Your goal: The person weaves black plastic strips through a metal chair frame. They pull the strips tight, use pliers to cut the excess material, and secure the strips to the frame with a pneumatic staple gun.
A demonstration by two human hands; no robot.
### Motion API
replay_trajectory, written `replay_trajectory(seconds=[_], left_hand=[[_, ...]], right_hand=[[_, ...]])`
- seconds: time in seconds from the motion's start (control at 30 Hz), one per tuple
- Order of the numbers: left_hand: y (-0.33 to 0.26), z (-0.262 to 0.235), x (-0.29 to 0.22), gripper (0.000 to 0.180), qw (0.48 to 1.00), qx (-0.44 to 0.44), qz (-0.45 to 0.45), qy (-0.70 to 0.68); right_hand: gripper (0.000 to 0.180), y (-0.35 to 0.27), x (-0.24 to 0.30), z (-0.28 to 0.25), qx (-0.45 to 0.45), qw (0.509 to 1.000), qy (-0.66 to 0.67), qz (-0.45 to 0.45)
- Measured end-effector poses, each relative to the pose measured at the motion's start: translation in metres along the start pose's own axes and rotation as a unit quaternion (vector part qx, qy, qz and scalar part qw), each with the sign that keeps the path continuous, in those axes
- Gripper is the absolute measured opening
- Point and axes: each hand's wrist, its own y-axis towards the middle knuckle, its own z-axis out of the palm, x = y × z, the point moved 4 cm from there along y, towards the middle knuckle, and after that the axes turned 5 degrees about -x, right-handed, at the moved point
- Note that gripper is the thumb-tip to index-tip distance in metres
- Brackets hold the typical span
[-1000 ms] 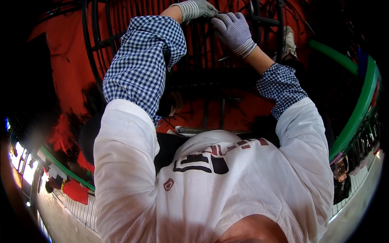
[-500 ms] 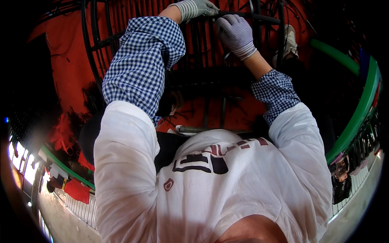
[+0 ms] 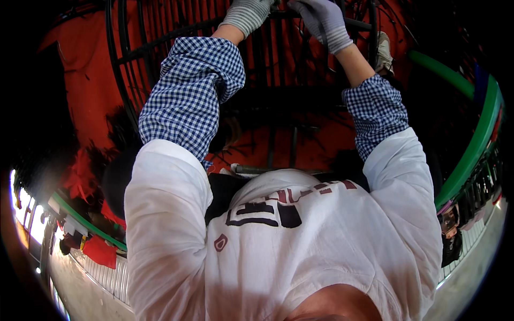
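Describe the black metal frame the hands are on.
The black metal frame is a cage of thin dark bars: many parallel uprights crossed by a horizontal bar and bounded by a curved outer rod at left. It looks painted or dark steel, standing against an orange-red backdrop. The gloved left hand and right hand both grip near its top crossbar.

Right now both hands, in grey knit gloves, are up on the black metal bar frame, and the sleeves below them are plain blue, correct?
Not quite. The head view shows the sleeves in a blue-and-white check, not plain blue. The rest holds: left hand and right hand wear grey knit gloves and are up on the black metal bar frame.
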Motion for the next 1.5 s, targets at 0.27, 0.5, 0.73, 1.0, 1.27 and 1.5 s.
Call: replay_trajectory(seconds=[0.27, 0.5, 0.73, 1.0, 1.27, 1.5], left_hand=[[-0.009, 0.0, 0.007, 0.025, 0.996, -0.066, 0.037, 0.046], [-0.017, -0.005, -0.007, 0.015, 0.997, -0.08, -0.021, 0.01], [-0.028, 0.009, -0.033, 0.048, 0.977, -0.035, 0.068, 0.198], [-0.028, 0.022, -0.031, 0.038, 0.954, -0.085, 0.164, 0.236], [-0.009, 0.006, -0.043, 0.04, 0.973, 0.135, -0.069, 0.175], [0.026, 0.021, -0.001, 0.036, 0.938, 0.334, -0.073, -0.052]], right_hand=[[0.017, 0.037, -0.047, 0.052, 0.358, 0.875, -0.283, 0.161], [0.034, 0.035, -0.085, 0.094, 0.483, 0.775, -0.374, -0.162], [0.034, 0.034, -0.09, 0.095, 0.417, 0.82, -0.372, -0.122], [0.028, 0.041, -0.073, 0.069, 0.513, 0.76, -0.398, -0.016], [0.015, -0.012, 0.025, -0.026, 0.004, 0.997, -0.078, -0.01], [0.046, -0.065, -0.003, 0.006, 0.086, 0.919, -0.307, -0.234]])
